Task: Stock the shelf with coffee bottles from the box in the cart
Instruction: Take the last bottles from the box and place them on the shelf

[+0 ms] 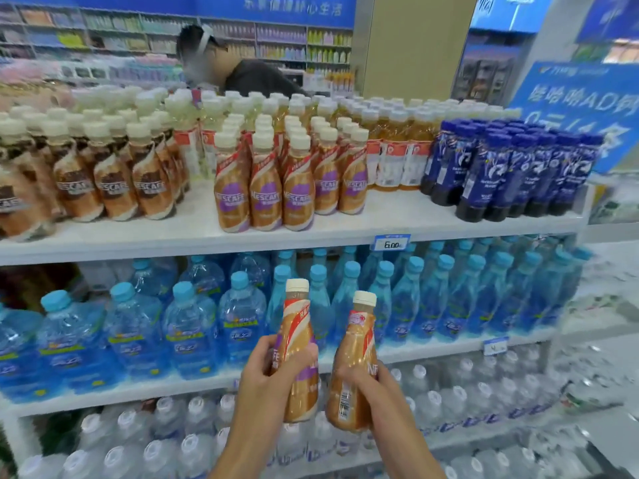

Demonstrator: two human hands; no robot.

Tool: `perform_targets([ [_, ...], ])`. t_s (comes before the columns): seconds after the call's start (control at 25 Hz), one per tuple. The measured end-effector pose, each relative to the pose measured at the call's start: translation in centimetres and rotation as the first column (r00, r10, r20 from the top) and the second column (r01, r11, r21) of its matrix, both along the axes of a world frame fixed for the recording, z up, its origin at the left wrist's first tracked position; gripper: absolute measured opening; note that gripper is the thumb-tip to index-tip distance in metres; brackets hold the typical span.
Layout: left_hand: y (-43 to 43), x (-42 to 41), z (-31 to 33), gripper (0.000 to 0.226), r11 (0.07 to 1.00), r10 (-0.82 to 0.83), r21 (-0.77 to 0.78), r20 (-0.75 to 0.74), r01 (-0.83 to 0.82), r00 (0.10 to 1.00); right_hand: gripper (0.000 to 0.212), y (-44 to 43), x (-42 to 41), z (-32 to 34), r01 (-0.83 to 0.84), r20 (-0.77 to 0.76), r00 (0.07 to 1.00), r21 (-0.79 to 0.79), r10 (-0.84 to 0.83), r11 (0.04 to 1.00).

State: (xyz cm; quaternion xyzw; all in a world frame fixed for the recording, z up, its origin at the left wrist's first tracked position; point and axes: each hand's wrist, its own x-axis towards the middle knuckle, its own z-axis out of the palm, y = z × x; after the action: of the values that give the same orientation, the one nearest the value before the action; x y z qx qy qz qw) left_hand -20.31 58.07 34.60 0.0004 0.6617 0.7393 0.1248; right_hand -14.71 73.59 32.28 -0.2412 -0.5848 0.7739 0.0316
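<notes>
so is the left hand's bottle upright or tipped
Upright: the bottle in the left hand has its cream cap pointing up.

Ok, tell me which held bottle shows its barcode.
The right bottle, in the right hand: its barcode faces the camera, while the left bottle, in the left hand, shows purple label.

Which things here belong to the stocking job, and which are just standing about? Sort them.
Job: left hand holding a coffee bottle; right hand holding a second coffee bottle; matching purple-label row; top shelf.

Not the job: brown-label bottles; dark blue bottles; water bottles; price tag; person behind.
</notes>
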Motion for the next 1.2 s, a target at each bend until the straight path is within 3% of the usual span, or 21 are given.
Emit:
perform_targets([
  [0.12,2.3,-3.5,2.0,0.036,0.999,-0.011,0.04,-0.065,0.014,0.998,0.059,2.4,-3.6,1.8,0.033,-0.041,0.999,0.041,-0.031,0.999],
  [0.36,6.8,-9.1,6.9,0.032,1.0,-0.02,-0.024,-0.289,0.014,0.957,0.032,7.3,-10.4,7.2,0.052,-0.215,0.976,0.159,-0.016,0.986],
  [0.44,9.1,-11.1,9.1,0.032,0.998,0.001,-0.055,-0.391,-0.024,0.92,0.033,9.1,-12.9,9.6,0.076,-0.293,0.956,0.21,-0.012,0.975],
  [0.64,14.6,-14.9,12.0,0.059,0.959,0.115,-0.152,-0.56,-0.238,0.82,0.049,12.7,-18.1,13.7,0.077,-0.426,0.903,0.288,0.056,0.954],
  [0.72,16.2,-15.9,11.8,0.07,0.934,0.156,-0.173,-0.589,-0.313,0.793,0.054,13.6,-19.7,13.8,0.057,-0.455,0.885,0.309,0.095,0.949],
  [0.88,17.7,-16.6,9.7,0.069,0.874,0.215,-0.22,-0.624,-0.433,0.752,0.051,14.2,-21.7,11.7,0.008,-0.455,0.879,0.308,0.14,0.951],
  [1.0,18.0,-17.0,8.3,0.067,0.873,0.228,-0.207,-0.627,-0.442,0.745,0.046,14.5,-22.4,10.8,-0.019,-0.443,0.881,0.318,0.167,0.948],
  [1.2,18.0,-17.5,7.2,0.077,0.867,0.277,-0.164,-0.625,-0.47,0.73,0.056,15.2,-22.7,11.0,-0.077,-0.398,0.888,0.368,0.232,0.927],
])
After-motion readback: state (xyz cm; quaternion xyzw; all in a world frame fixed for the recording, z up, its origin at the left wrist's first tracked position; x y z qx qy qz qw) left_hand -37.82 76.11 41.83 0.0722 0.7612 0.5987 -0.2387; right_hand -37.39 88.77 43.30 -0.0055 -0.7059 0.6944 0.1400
